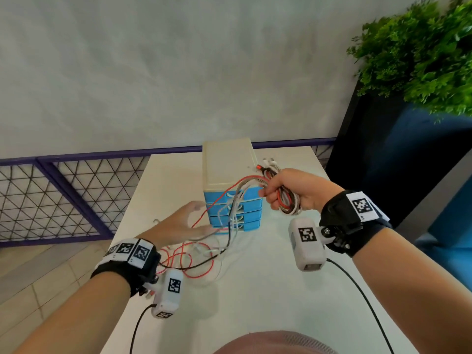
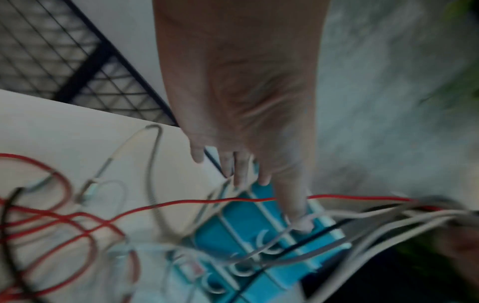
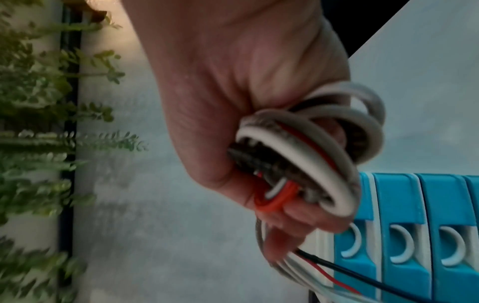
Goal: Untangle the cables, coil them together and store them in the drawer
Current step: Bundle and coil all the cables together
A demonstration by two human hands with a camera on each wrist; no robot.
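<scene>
My right hand (image 1: 283, 194) grips a coiled bundle of red, white and black cables (image 1: 286, 200) in the air, right of the drawer unit's top; in the right wrist view the bundle (image 3: 305, 162) loops round my curled fingers. Loose strands run down from it past the blue drawer fronts (image 1: 233, 213) to a tangle of red, white and black cable (image 1: 194, 259) on the table. My left hand (image 1: 184, 221) hovers over that tangle with straight, spread fingers (image 2: 241, 170) and holds nothing. All drawers of the cream unit (image 1: 227, 162) look pushed in.
The white table (image 1: 268, 290) ends at my left beside a purple-framed mesh fence (image 1: 63, 195). A dark planter with green foliage (image 1: 421, 54) stands at the right. Cable plugs (image 1: 268, 164) stick up beside the unit.
</scene>
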